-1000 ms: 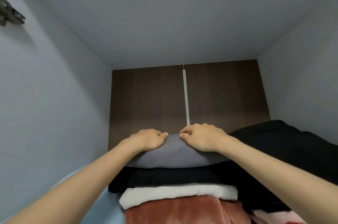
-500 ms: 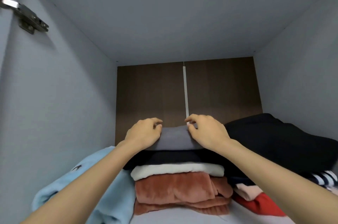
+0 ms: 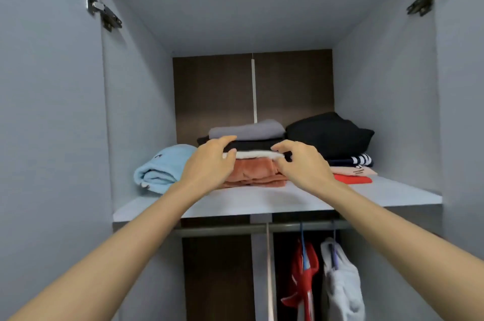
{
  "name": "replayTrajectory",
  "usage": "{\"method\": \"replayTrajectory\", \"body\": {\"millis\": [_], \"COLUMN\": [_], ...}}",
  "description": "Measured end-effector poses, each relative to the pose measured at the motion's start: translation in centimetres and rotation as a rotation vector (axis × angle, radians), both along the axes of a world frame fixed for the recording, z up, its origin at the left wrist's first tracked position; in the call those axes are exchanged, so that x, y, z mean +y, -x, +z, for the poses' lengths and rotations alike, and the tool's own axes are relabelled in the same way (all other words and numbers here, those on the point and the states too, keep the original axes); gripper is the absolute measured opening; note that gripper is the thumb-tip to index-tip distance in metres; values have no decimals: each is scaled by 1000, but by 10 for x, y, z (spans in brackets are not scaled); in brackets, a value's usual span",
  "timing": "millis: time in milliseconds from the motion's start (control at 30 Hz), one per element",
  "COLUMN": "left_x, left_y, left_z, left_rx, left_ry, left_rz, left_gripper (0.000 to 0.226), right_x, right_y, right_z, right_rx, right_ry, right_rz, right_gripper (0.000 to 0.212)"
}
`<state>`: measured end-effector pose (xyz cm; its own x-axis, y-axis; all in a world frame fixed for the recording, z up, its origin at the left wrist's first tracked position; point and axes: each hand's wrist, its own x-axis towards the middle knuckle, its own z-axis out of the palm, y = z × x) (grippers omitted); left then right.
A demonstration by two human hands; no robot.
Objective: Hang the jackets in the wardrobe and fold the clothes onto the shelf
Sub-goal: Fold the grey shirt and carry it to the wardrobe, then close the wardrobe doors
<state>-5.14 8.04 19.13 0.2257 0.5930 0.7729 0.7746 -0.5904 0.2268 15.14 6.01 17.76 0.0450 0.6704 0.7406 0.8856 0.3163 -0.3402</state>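
Note:
A folded grey garment (image 3: 246, 130) tops a stack on the wardrobe shelf (image 3: 262, 202). Under it lie a black piece (image 3: 256, 145), a white one (image 3: 258, 155) and a rust fleece (image 3: 251, 171). My left hand (image 3: 209, 163) and my right hand (image 3: 301, 163) hover in front of this stack at the level of the black and white layers. Their fingers are loosely curled and hold nothing. Whether the fingertips touch the cloth I cannot tell. Below the shelf, a red jacket (image 3: 303, 276) and a pale grey jacket (image 3: 340, 286) hang from the rail (image 3: 222, 230).
A rolled light blue garment (image 3: 162, 166) lies left of the stack. On the right a black bundle (image 3: 330, 134) sits on striped (image 3: 362, 159), pink (image 3: 353, 170) and red (image 3: 353, 179) folded clothes. Both wardrobe doors stand open, hinges (image 3: 104, 10) showing.
Both hands have come off the top of the grey garment and drawn back toward me, to the stack's front. The view has pulled back out of the shelf compartment.

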Motion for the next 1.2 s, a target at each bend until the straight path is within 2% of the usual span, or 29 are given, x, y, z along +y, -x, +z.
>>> {"method": "replayTrajectory", "body": {"millis": [367, 567, 833, 1067, 1200], "left_x": [-168, -254, -360, -404, -402], "left_y": [-26, -73, -158, -237, -279], "left_z": [-49, -80, -145, -199, -233], "left_rx": [-33, -72, -118, -33, 19], "left_ry": [66, 149, 315, 452, 562], "left_rz": [-200, -362, -482, -534, -544], "left_gripper": [43, 43, 45, 52, 70], "right_x": [-196, -299, -428, -504, -514], "right_y": [-26, -62, -124, -201, -235], "right_z": [-49, -95, -163, -193, -200], "right_rx": [97, 249, 256, 370, 426], "right_ry": [52, 63, 109, 155, 181], "right_rz": [1, -45, -74, -212, -275], "right_gripper": [32, 28, 28, 29, 30]}}
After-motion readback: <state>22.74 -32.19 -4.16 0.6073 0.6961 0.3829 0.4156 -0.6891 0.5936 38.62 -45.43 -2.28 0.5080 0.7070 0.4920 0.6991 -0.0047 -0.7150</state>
